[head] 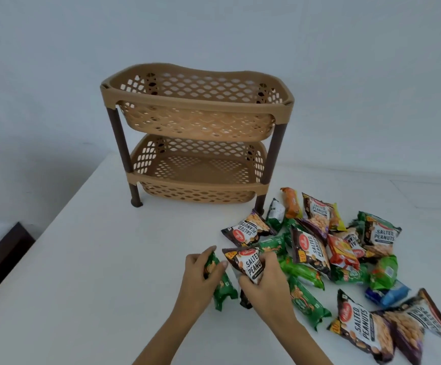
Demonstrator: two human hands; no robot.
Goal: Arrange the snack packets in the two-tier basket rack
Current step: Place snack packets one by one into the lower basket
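Snack packets (327,256) lying heaped at 4 o'clock of rack (195,106); left hand (201,275) gripping green packet (220,283), right hand (264,283) clamping peanut packet (245,262).

Your single head camera looks forward and down from above the table (87,272), close over your hands, with the rack (195,106) farther ahead.

A white table (108,272) carried a tan two-tier basket rack (195,106) and, just beside its right legs, a loose heap of snack packets (317,248).
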